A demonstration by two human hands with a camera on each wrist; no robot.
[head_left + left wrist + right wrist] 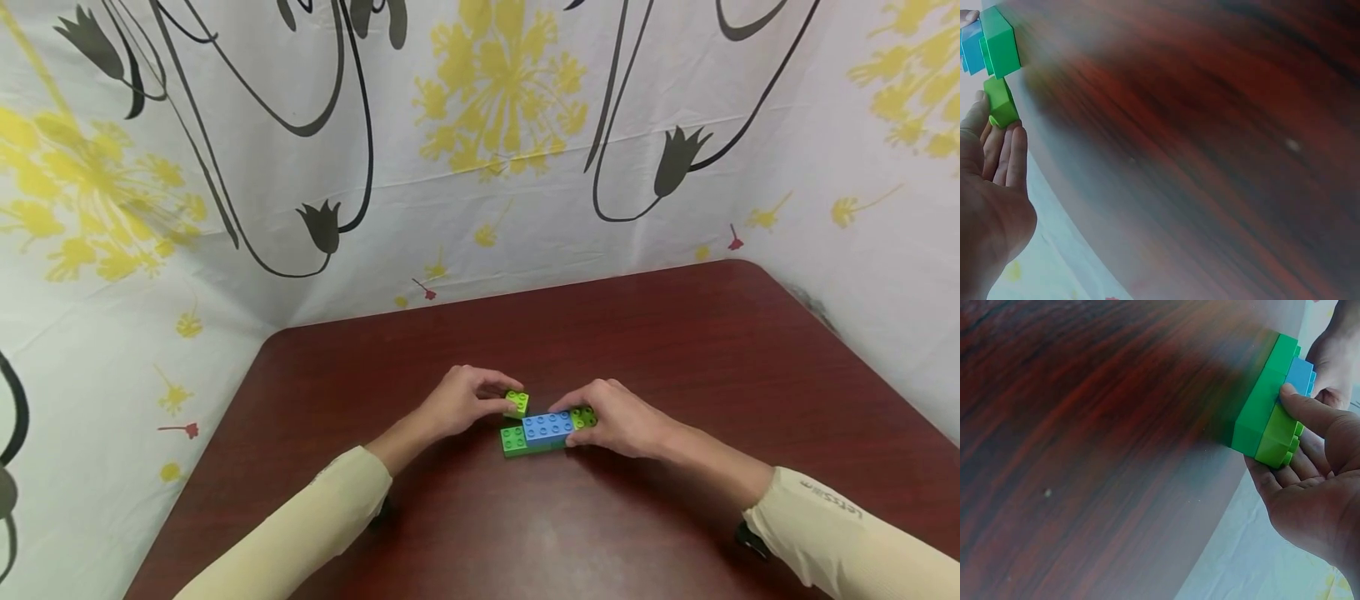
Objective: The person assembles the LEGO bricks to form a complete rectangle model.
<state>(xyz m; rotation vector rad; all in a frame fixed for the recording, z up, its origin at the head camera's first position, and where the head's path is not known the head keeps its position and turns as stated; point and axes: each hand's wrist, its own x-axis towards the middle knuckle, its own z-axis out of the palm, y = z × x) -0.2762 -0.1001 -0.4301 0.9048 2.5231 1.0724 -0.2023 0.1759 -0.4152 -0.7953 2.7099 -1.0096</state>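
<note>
1. The left hand (457, 406) reaches in from the near left, forearm in a cream sleeve (300, 533) angled toward the middle of the tabletop (675, 350). Its grip pinches a small lime brick (517, 403) between thumb and curled fingers, holding it just behind the left end of the block stack.
2. The right hand (618, 419) comes in from the near right, wrist low. Its grip is curled around the right end of the stack, thumb on the side of a lime brick there, fingers beneath and behind it.
3. The stack (540, 433) sits on the tabletop about midway between the left and right edges, nearer the front edge than the back. It is a green base (513, 440) with a blue brick (548, 427) on top and the right lime brick (583, 417) at its right end.
4. In the right wrist view, the base (1266, 400) stands flat on the dark red wood.
5. Bare wood lies on all sides of the stack, widest toward the back right corner. A flowered cloth (480, 125) hangs as a wall along the back and side edges.
</note>
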